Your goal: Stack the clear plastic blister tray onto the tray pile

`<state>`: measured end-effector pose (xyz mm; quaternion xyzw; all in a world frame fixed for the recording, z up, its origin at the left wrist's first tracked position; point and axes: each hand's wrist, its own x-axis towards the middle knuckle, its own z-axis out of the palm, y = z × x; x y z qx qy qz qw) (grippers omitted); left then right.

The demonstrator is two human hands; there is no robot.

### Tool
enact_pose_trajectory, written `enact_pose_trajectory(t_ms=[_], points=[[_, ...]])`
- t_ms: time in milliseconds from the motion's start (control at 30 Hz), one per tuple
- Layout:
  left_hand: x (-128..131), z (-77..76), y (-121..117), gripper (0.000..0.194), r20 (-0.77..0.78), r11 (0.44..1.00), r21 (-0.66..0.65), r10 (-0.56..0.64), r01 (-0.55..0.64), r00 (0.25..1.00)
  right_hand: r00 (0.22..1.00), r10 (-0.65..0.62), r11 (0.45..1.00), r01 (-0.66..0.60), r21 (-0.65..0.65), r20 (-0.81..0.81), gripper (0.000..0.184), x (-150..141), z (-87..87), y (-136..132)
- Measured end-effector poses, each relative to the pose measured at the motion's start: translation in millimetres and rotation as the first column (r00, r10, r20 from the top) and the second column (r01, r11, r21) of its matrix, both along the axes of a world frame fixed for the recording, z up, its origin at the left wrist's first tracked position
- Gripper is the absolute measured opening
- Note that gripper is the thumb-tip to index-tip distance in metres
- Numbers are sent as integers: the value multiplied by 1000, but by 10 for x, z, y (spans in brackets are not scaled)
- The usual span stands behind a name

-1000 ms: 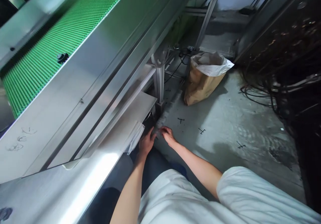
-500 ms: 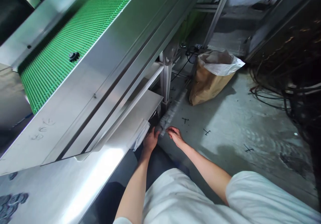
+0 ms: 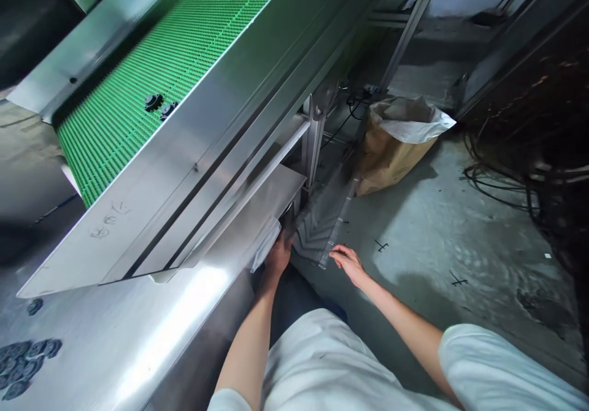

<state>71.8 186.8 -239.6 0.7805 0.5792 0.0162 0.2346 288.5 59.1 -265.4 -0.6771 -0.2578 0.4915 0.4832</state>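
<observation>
A clear, thin plastic bag (image 3: 317, 230) hangs below the table edge, its near edge spread between my hands. My right hand (image 3: 348, 262) is closed in a pinch on the bag's right edge. At the opposite edge, my left hand (image 3: 278, 256) is closed on the bag, its fingertips partly in shadow beside the table. White folded sheets or bags (image 3: 265, 243) hang at the table edge, right next to my left hand.
A green conveyor belt (image 3: 175, 61) carries small black toothed parts (image 3: 153, 102). More black parts (image 3: 27, 365) lie piled on the metal table (image 3: 151, 343). A brown paper sack (image 3: 398, 153) stands open on the floor; cables (image 3: 497, 184) lie at right.
My right hand has moved right, away from my left, and the plastic bag has widened from a narrow strip. A second black part has appeared on the belt. The view has shifted slightly.
</observation>
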Motion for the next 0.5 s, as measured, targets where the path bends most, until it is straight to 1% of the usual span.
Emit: enact_pose_trajectory(t_ms=[133,233,333,500], points=[[-9,18,-18,53,13,1000,-8,-7,7,1000,1000,-19,999,19,-33,-17,34,68,-6,-224],[-9,41,-34,53,25,999,-24,-25,25,999,998,-37,999,35,-27,-44,39,14,-26,-224],[-16,76,-53,54,30,998,-45,-42,43,999,997,-31,999,32,12,-76,41,-121,-50,-34],[-74,145,-92,55,45,995,-62,-73,76,996,993,-4,998,11,63,-115,42,-359,-99,440]])
